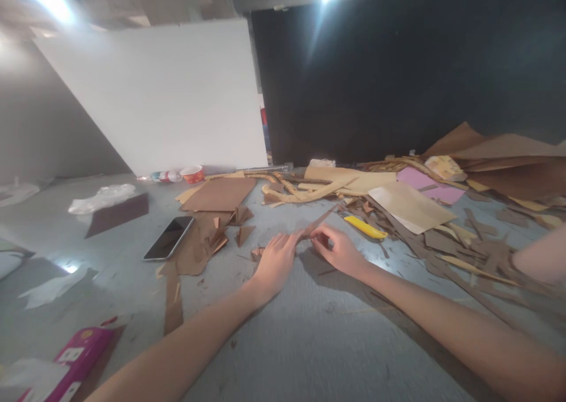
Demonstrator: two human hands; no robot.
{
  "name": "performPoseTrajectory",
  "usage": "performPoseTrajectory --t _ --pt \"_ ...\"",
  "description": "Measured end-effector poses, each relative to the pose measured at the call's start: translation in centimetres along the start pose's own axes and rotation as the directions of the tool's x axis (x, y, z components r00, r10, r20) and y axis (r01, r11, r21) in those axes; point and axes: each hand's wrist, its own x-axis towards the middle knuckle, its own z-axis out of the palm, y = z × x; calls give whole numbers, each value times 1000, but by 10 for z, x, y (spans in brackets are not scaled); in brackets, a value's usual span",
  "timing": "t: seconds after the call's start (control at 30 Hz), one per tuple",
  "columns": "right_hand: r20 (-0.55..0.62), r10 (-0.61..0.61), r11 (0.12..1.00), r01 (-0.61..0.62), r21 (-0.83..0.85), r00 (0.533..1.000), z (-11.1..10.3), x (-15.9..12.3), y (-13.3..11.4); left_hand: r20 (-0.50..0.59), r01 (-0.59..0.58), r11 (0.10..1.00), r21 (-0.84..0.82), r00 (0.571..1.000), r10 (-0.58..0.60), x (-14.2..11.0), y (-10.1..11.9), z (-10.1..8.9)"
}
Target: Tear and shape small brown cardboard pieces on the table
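My left hand (276, 263) lies low over the grey table (265, 349), its fingers pressed together on a thin brown strip (325, 216). Thumb and fingertips of my right hand (338, 251) pinch the same strip close by. The strip's far end slants up and to the right, past both hands. A small ridged brown piece (257, 251) pokes out at the left of my left hand. Just beyond my right hand rests a yellow utility knife (366, 227). What lies under my left palm is hidden.
Brown offcuts (481, 246) and a tan sheet (411, 207) cover the right side, where another person's arm (542, 254) reaches in. Leftward lie a phone (169, 239), brown sheets (219, 194) and a magenta case (84, 349). A red-rimmed bowl (192, 174) stands behind.
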Motion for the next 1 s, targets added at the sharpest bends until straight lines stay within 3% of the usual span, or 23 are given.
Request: performPoseTrajectory --t 0.33,0.5,0.73,1.0 --pt "98 -92 990 80 117 991 -1 1 1 -27 -49 994 -100 999 46 -1 -1 0" --pt "101 -25 978 4 208 995 -5 5 5 -38 -97 984 -149 995 92 -3 0 -1" --pt "-5 73 979 -71 190 997 -2 6 17 -13 -62 980 -187 998 60 -4 3 -4" --pt "-66 31 988 -21 152 997 -3 3 13 -2 -44 987 -154 999 44 -4 5 -5"
